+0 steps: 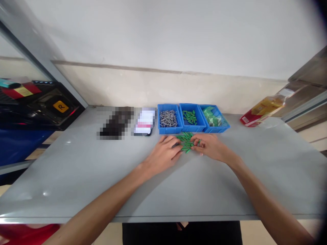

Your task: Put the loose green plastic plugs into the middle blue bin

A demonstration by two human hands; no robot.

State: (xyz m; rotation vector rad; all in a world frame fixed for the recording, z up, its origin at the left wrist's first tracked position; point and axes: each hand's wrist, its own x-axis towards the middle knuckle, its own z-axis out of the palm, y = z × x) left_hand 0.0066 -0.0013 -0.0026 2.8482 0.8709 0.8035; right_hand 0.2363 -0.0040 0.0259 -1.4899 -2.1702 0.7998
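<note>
A loose pile of green plastic wall plugs [186, 140] lies on the grey table, just in front of the blue bins. My left hand [165, 152] rests at the pile's left edge, its fingers slightly bent and apart, with fingertips touching the nearest plugs. A small dark patch shows between those fingers; I cannot tell what it is. On the other side, my right hand [209, 146] has its fingers curled in, with a bit of green showing among them and the fingertips at a plug. Behind the pile, the middle blue bin [192, 128] holds more green plugs.
The left blue bin [170, 130] contains metal screws; the right blue bin [217, 129] holds clear bags with green pieces. A lit phone [144, 121] and a blurred dark object [117, 122] are at left. A bottle of yellow liquid [265, 108] stands at right, near the wall.
</note>
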